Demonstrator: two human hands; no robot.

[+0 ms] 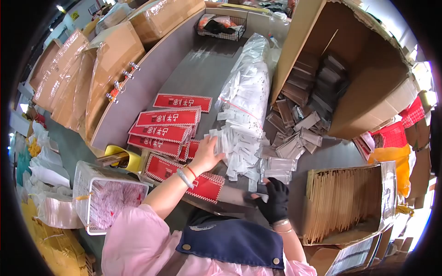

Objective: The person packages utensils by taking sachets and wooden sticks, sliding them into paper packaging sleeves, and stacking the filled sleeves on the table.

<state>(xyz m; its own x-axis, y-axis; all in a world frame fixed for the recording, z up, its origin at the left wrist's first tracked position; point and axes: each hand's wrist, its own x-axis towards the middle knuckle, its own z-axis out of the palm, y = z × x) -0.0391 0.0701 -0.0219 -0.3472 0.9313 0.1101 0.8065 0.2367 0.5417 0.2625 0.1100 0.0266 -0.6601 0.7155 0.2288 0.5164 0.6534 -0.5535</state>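
My left hand [207,156], bare, is at the left edge of a heap of small clear plastic packets [241,149]. Its thumb and fingers close around some packets. The wrist has a pale bangle and a red string. My right hand [275,201], in a black fingerless glove, is low near the table's front edge. Between its thumb and fingers is a small pale, translucent packet [262,196], whose contents I cannot make out. Red printed cards with checkered borders [168,117] lie in a loose stack left of the heap. Another red card [202,186] is partly under my left forearm.
A large clear bag [248,69] of packets lies behind the heap. To the right, a tipped cardboard box [299,41] spills brown packets [294,124]. An open carton [386,193] holds upright brown sheets. A white basket [80,198] and yellow container [133,158] stand left.
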